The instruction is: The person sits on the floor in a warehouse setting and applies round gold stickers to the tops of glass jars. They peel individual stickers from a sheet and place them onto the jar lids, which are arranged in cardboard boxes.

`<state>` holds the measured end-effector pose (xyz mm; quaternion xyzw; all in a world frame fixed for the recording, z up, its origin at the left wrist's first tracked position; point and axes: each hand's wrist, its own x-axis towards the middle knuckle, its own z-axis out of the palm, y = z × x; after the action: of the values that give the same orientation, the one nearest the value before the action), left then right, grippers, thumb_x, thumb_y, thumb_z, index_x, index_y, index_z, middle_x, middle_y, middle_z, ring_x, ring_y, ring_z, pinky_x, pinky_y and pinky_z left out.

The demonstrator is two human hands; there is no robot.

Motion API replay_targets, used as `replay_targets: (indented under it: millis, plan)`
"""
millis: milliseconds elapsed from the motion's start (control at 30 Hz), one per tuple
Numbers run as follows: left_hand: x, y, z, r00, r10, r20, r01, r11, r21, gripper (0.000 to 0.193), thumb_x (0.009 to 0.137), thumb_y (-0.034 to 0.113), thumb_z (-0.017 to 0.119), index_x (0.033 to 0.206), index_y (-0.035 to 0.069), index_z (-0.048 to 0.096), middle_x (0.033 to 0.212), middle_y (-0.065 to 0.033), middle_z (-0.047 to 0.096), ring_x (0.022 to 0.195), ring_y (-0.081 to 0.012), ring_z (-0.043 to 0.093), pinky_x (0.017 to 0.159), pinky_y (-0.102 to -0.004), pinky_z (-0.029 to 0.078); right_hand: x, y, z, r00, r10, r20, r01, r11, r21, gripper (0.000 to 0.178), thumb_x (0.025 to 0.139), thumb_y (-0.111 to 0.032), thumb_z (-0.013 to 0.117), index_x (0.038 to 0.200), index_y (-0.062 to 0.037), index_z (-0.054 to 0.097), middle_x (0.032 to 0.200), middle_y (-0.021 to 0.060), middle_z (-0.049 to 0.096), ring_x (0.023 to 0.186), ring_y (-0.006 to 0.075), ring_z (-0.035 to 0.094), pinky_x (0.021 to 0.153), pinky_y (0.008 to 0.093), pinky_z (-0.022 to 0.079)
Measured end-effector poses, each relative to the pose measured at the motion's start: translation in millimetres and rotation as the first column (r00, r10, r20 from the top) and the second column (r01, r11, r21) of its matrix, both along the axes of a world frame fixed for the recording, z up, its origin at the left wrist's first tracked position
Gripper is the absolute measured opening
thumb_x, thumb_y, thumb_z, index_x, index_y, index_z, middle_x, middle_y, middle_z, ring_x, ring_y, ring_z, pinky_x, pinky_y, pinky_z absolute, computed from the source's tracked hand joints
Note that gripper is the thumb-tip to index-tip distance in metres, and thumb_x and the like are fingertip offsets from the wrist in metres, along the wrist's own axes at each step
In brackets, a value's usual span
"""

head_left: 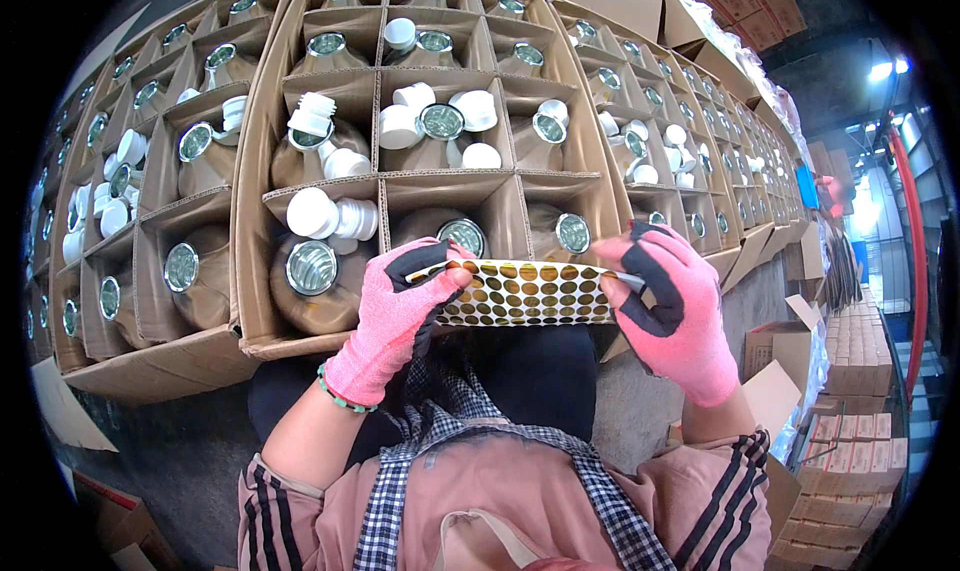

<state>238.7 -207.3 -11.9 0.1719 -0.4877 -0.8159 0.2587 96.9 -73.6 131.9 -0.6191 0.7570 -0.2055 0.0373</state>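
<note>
A white sheet with rows of round gold stickers (535, 296) is stretched out level in front of my body, over the near edge of a divided carton (300, 347). My left hand (405, 306), in a pink and dark grey glove with bare fingertips, pinches the left end of the sheet. At its other end, my right hand (675, 306), gloved the same way, grips the curled edge between thumb and fingers. Just beyond the sheet, a glass bottle with a silvery mouth (461, 237) stands upright in its compartment. White caps (313, 213) lie heaped beside another bottle mouth (311, 268) to the left.
Similar divided cartons with bottles stand close on the left (150, 351) and in a long row to the right (690, 101). Stacked brown boxes (850, 461) occupy the far right, near a red post (908, 211). Another person's hand (835, 193) shows beyond the row.
</note>
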Motion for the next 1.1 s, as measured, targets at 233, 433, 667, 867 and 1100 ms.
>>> replay_targets:
  millis: [233,433,667,867,1100]
  plan:
    - [0,0,1,1.000,-0.004,0.012,0.003,0.999,0.038,0.018,0.074,0.015,0.064,0.084,0.000,0.061,0.079,-0.0020,0.060,0.074,-0.0071,0.053,0.068,-0.0204,0.043,0,-5,0,0.951,0.153,-0.267,-0.154,0.988,0.018,0.025,0.060,-0.001,0.065,0.084,-0.0052,0.059,0.082,0.0074,0.058,0.083,0.0267,0.054,0.079,0.0375,0.041]
    - [-1,0,-2,1.000,-0.016,-0.023,0.017,0.999,0.036,0.017,0.074,0.013,0.064,0.085,0.000,0.062,0.081,-0.0026,0.059,0.075,-0.0072,0.052,0.068,-0.0203,0.042,-7,-1,-8,0.930,0.180,-0.320,-0.186,0.982,0.010,0.028,0.058,-0.005,0.064,0.085,-0.0081,0.058,0.085,0.0050,0.054,0.085,0.0251,0.052,0.074,0.0377,0.041]
    - [-1,0,0,1.000,0.005,0.010,-0.005,1.000,0.020,0.017,0.074,0.013,0.064,0.085,0.000,0.062,0.079,-0.0017,0.059,0.073,-0.0068,0.052,0.067,-0.0201,0.042,-13,-2,-12,0.893,0.247,-0.377,-0.267,0.964,-0.001,0.023,0.059,-0.005,0.063,0.080,-0.0087,0.057,0.084,0.0030,0.055,0.086,0.0234,0.053,0.075,0.0370,0.041]
    - [-1,0,1,0.999,0.021,0.040,-0.025,0.996,0.091,0.017,0.073,0.013,0.065,0.084,0.001,0.061,0.077,-0.0008,0.059,0.071,-0.0061,0.052,0.066,-0.0196,0.042,-19,-3,-14,0.856,0.270,-0.442,-0.316,0.948,-0.032,0.022,0.056,-0.004,0.063,0.076,-0.0087,0.057,0.090,0.0040,0.057,0.091,0.0256,0.053,0.077,0.0367,0.041]
    - [3,-3,3,0.993,-0.077,0.090,0.069,0.993,0.094,0.016,0.072,0.012,0.066,0.083,0.000,0.061,0.073,-0.0002,0.059,0.070,-0.0052,0.052,0.064,-0.0191,0.042,-74,-60,-17,0.973,-0.066,0.219,0.105,0.980,-0.169,0.009,0.068,-0.006,0.062,0.072,-0.0022,0.056,0.116,0.0129,0.047,0.103,0.0255,0.048,0.085,0.0351,0.038]
